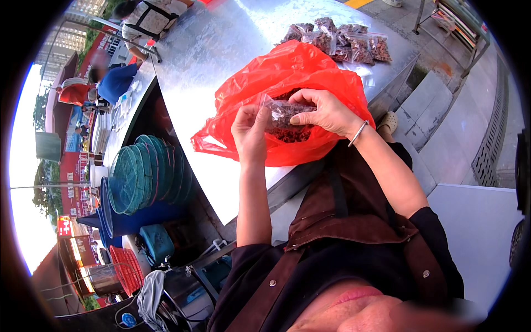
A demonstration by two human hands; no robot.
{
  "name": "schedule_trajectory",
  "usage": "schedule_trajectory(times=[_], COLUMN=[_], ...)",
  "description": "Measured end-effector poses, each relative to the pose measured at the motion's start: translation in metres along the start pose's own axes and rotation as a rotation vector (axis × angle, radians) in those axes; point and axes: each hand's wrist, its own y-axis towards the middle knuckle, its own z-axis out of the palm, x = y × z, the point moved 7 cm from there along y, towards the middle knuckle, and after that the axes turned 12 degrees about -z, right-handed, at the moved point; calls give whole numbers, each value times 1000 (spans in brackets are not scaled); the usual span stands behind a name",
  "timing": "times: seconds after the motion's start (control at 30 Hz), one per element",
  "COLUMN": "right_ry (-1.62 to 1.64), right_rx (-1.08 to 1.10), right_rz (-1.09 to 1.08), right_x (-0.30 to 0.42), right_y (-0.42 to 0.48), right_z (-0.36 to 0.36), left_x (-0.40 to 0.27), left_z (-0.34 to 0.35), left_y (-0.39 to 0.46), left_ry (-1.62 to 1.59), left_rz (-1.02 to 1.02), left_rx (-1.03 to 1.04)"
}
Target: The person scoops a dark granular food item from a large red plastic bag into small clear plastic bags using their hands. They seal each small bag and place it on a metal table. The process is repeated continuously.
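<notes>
A small clear zip bag (pixel 286 111) filled with dark reddish-brown dried pieces is held between both hands above an open red plastic bag (pixel 257 83). My left hand (pixel 252 128) pinches its top corner between thumb and fingers. My right hand (pixel 321 112), with a metal bangle at the wrist, grips the other end. Inside the red bag lie more loose dark red dried pieces (pixel 292 135). The red bag rests on a shiny metal table (pixel 195 83). Beyond it, several filled zip bags (pixel 359 47) lie in a pile, with flat clear bags (pixel 366 74) beside them.
Green round net cages (pixel 143 174) stand over a blue tub (pixel 124 222) left of the table. A red plastic basket (pixel 125 265) is at lower left. People (pixel 116 83) are at another table at upper left. A metal rack (pixel 460 33) stands at upper right.
</notes>
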Motion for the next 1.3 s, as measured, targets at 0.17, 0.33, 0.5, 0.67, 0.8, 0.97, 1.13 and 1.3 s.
schedule_trajectory(times=[0.17, 0.33, 0.5, 0.67, 0.8, 0.97, 1.13, 1.3], right_ry=[-86, -682, -1022, -1221, -1266, -1227, -1101, -852], right_rx=[51, -5, 260, 392, 350, 314, 205, 8], right_rz=[115, 39, 160, 151, 13, -110, -100, -152], right_x=[-16, -39, -47, -59, -72, -64, -35, 29], right_y=[1, 18, 26, 16, 15, 12, 17, 26], right_z=[-10, -54, -53, -30, -20, -26, -32, -17], left_x=[-14, -21, -18, -23, -28, -30, -33, -37], left_z=[-1, 17, 27, 16, 16, 20, 14, 12], left_y=[-4, -10, -22, -25, -27, -30, -32, -36], left_ry=[284, 864, 992, 1020, 972, 992, 1039, 1110], left_rz=[117, 182, 171, 270, 278, 275, 249, 199], left_rx=[-58, 22, 107, 57, 28, 25, 39, 21])
